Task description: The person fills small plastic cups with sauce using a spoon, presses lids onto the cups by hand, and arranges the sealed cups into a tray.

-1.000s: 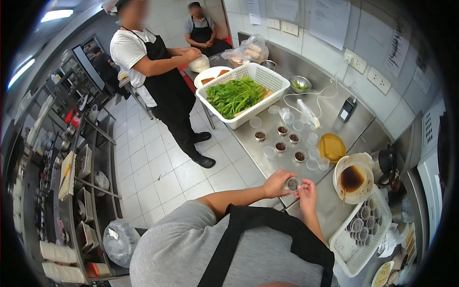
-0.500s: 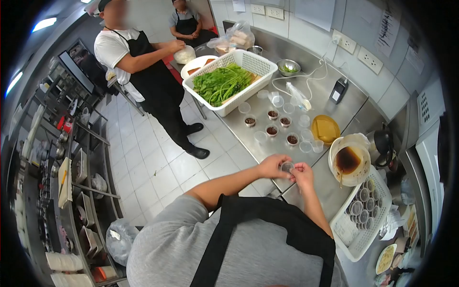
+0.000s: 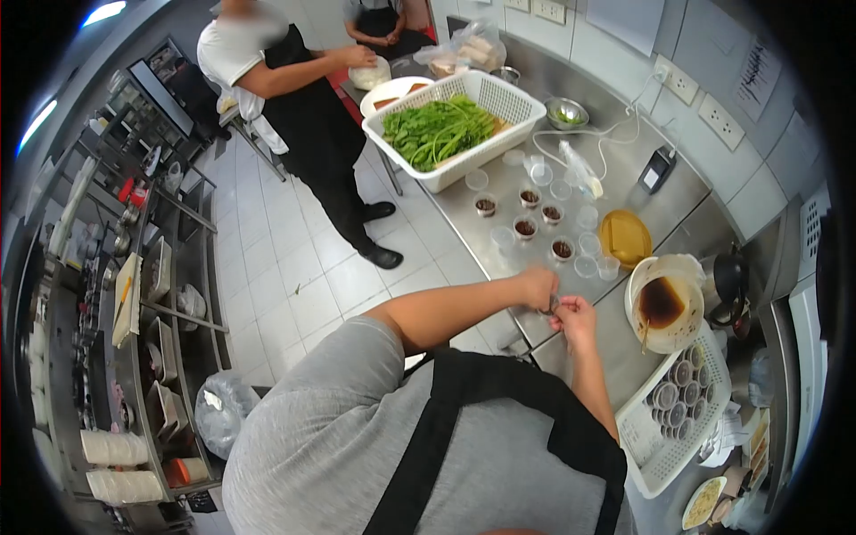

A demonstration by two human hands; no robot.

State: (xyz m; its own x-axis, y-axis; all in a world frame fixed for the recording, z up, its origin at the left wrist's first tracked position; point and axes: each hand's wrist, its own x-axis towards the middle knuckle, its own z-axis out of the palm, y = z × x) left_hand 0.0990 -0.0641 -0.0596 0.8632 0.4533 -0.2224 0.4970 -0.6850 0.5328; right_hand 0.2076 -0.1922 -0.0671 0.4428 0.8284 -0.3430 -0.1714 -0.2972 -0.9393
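Observation:
Close together at the counter's front edge, both my hands are closed around a small clear plastic sauce cup (image 3: 551, 307). My left hand (image 3: 538, 288) grips it from the far side, hiding most of it. The fingers of my right hand (image 3: 573, 317) pinch its near side. Whether a lid is on it cannot be made out. Beyond my hands stand several small cups holding dark contents, among them a sauce cup (image 3: 562, 249). Clear empty cups or lids, such as a clear round piece (image 3: 586, 267), lie around them.
A yellow lid (image 3: 626, 239) and a tub of dark liquid (image 3: 662, 306) with a spoon stand right. A white basket (image 3: 646, 477) holds several lidded cups. Farther back are a white crate (image 3: 499, 147) of greens and a charger-like black device (image 3: 657, 169). A co-worker (image 3: 312, 116) stands left.
My left hand has turned over the small cup, covering more of it. My right fingers stay on its side. The view has shifted, so the counter appears farther right. The co-worker's hand has lifted slightly.

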